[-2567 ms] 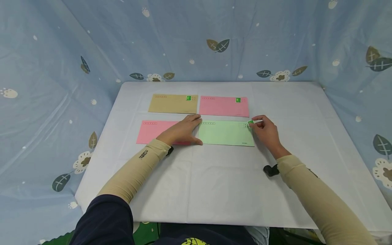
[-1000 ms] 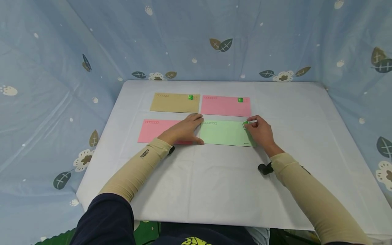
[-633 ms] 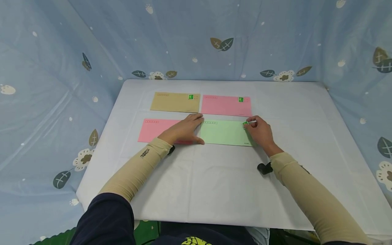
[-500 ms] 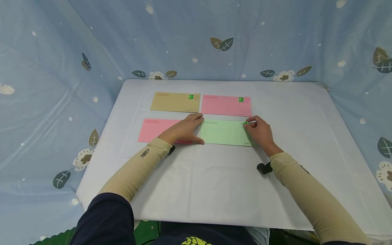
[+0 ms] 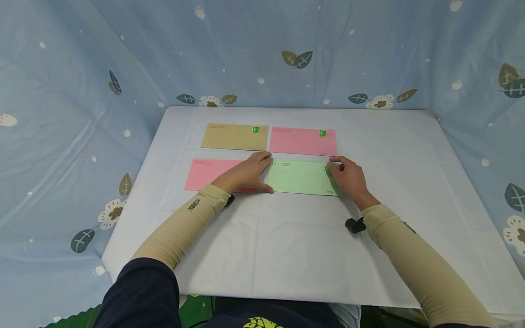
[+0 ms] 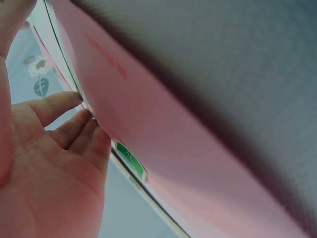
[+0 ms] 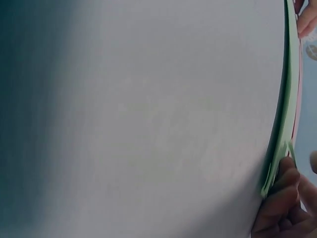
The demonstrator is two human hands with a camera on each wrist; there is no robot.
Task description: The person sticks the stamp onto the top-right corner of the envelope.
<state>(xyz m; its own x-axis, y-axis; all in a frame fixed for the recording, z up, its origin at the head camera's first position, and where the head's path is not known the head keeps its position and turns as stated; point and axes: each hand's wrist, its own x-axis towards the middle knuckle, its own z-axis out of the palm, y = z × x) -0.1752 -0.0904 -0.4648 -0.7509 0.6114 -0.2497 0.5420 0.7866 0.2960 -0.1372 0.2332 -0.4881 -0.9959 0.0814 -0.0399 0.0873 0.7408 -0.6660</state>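
Note:
My right hand (image 5: 347, 175) is at the upper right corner of a light green envelope (image 5: 301, 177). It pinches a small green postage stamp (image 5: 326, 170) over that corner. In the right wrist view the stamp (image 7: 291, 149) stands tilted at the fingertips, one edge near the paper. My left hand (image 5: 248, 173) spreads over the right part of a pink envelope (image 5: 209, 174), with fingertips and thumb reaching the green envelope's left edge. Seen from the left wrist, this pink envelope bears a green stamp (image 6: 130, 159) beside the left hand (image 6: 54, 153).
Behind lie a tan envelope (image 5: 231, 139) and another pink envelope (image 5: 301, 142), each stamped near its upper right corner. All rest on a white-covered table (image 5: 295, 250). A blue patterned curtain (image 5: 254, 41) surrounds the back and sides.
My right hand has carried the stamp left from the green envelope's right edge onto its corner. Lately the stamp has shifted slightly down, and the index finger has moved a little. My left hand stays put.

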